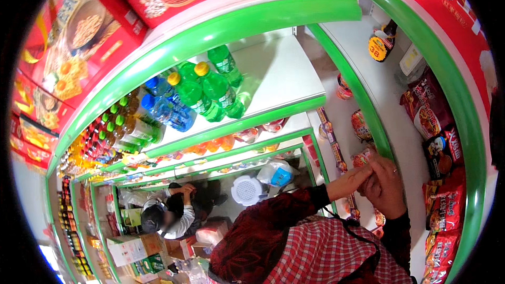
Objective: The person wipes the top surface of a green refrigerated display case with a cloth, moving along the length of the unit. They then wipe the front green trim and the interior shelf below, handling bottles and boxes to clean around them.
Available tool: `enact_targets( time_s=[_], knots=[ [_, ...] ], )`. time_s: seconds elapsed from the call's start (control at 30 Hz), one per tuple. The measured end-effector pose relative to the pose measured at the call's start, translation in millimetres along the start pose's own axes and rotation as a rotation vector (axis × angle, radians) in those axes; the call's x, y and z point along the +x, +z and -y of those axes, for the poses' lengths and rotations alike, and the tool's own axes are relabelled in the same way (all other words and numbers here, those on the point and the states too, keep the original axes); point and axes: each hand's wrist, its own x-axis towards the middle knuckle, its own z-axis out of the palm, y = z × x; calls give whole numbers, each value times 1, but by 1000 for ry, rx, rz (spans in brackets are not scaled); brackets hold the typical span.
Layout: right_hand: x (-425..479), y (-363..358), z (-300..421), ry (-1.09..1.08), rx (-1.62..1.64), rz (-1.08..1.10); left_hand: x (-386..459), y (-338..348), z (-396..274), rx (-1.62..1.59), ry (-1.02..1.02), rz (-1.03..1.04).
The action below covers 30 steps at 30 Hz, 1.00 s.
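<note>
My left hand (349, 182) and my right hand (384, 193) meet at the right, in front of a shelf of packaged food. Their fingers overlap, and a ring shows on one finger. Whether anything is between the palms is hidden. Just beyond the fingertips is a red patterned package (360, 158), partly covered; contact cannot be told. A bowl-shaped red food container (361, 125) stands above it in the picture. Red instant noodle packets (444, 209) lie on the shelf right of my hands. Dark red patterned sleeves and a checked apron cover my arms and front.
Green soda bottles (221, 90) and blue-capped bottles (167, 106) stand on a green-edged white shelf (276, 75). Lower down are a white plastic stool (247, 190) and a plastic bag (276, 173). A seated person (173, 213) in a dark cap is near cardboard boxes (132, 250).
</note>
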Motion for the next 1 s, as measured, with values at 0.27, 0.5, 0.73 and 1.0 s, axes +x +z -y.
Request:
enact_targets(
  time_s=[0.27, 0.5, 0.73, 1.0],
  knots=[
    [-9, -21, -27, 241, -237, -220, -67, -129, -121, 1204, 159, -1197],
    [-3, 6, -42, 270, -280, -276, -89, -251, -182, 1606, -128, -1367],
    [-3, 8, -44, 247, -250, -368, -82, -282, -185, 1387, -31, -1136],
    [-4, 7, -47, 262, -262, -322, -11, -291, -169, 1262, 26, -1065]
  ],
)
